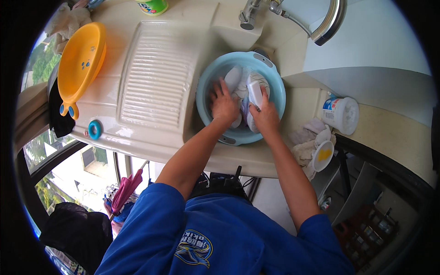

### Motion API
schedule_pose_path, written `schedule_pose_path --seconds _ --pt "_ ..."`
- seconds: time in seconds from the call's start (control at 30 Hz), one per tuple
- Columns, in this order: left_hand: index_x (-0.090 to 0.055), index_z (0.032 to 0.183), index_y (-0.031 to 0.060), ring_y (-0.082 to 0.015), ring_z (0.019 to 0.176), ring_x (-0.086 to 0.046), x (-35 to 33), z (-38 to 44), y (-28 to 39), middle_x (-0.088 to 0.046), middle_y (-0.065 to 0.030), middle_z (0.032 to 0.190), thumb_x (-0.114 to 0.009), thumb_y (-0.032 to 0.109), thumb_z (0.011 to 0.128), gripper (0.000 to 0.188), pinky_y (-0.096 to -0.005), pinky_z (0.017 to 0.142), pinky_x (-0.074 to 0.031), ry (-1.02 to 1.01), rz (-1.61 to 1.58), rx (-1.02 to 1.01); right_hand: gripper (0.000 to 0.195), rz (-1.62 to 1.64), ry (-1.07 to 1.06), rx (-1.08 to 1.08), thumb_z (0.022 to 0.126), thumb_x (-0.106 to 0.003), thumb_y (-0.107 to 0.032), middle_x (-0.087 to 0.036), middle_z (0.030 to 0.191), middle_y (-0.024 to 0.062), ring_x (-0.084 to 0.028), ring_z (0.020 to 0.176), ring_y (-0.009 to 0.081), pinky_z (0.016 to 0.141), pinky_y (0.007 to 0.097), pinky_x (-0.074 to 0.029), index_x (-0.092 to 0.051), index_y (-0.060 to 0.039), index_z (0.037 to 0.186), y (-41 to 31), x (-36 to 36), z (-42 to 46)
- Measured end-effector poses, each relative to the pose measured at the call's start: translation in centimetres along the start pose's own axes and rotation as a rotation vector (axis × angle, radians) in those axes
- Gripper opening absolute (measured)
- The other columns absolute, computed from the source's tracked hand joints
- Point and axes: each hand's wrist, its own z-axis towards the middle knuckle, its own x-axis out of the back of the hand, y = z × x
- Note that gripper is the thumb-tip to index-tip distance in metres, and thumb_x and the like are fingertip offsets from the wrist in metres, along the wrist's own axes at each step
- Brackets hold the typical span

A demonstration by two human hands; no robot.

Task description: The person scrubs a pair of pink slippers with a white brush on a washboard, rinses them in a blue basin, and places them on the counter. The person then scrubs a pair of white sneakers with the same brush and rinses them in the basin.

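A light blue plastic basin [280, 99] with water stands in the sink, and white shoes lie in it. My left hand [224, 105] is spread over the left shoe [233, 78], its fingers apart at the shoe's side; whether it grips anything is unclear. In my right hand [266, 115] is a white brush [254, 93], held over the right shoe [263, 79], which has wavy lines and a purple part. The brush's underside is hidden.
Left of the basin lies the ribbed washboard [154, 75], with a yellow basin [80, 65] and a teal ring [95, 129] beyond. A faucet [248, 20] rises behind. Right are crumpled cloths [309, 141], a round lid [323, 155] and a white tub [341, 115].
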Motion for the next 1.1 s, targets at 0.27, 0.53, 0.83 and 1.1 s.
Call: schedule_pose_path --seconds 0.27,0.53,0.83,1.1 --pt "-0.066 0.133 0.0002 -0.039 0.107 -0.072 -2.8 2.6 -1.8 -0.068 -0.0207 0.129 -0.061 0.023 0.099 0.041 -0.0479 0.093 -0.058 -0.455 0.162 -0.175 0.084 -0.163 -0.032 -0.041 0.091 -0.076 -0.035 -0.064 0.108 0.0228 -0.069 0.095 0.0443 0.08 0.0552 -0.057 -0.035 -0.039 0.164 0.5 -4.9 1.5" --pt "-0.067 0.13 -0.0009 -0.0399 0.121 -0.064 -3.0 3.9 -0.6 -0.06 -0.0273 0.138 -0.067 0.02 0.089 0.046 -0.0505 0.1 -0.054 -0.378 0.05 -0.108 0.085 -0.111 -0.001 0.007 0.091 -0.077 -0.028 -0.068 0.114 0.0255 -0.069 0.102 0.0463 0.085 0.0573 -0.056 -0.035 -0.0261 0.165 3.5 -7.8 3.3" --pt "-0.013 0.168 0.0003 -0.0498 0.146 -0.038 2.6 -0.9 2.1 -0.013 -0.0266 0.172 -0.083 0.04 0.077 0.121 -0.0566 0.116 -0.041 -0.362 0.119 0.014 0.082 0.144 0.028 0.057 0.09 -0.075 -0.035 -0.068 0.113 0.0248 -0.068 0.105 0.0458 0.09 0.0554 -0.054 -0.037 -0.0379 0.163 4.1 -2.6 2.9" --pt "-0.012 0.17 0.0065 -0.0545 0.15 -0.028 1.3 -2.5 3.7 -0.008 -0.027 0.174 -0.081 0.042 0.079 0.119 -0.0641 0.115 -0.038 -0.371 0.009 0.024 0.085 0.03 0.204 0.063 0.088 -0.077 -0.033 -0.063 0.107 0.0193 -0.069 0.095 0.0425 0.083 0.0532 -0.056 -0.038 -0.0433 0.163 3.2 2.1 -0.7"
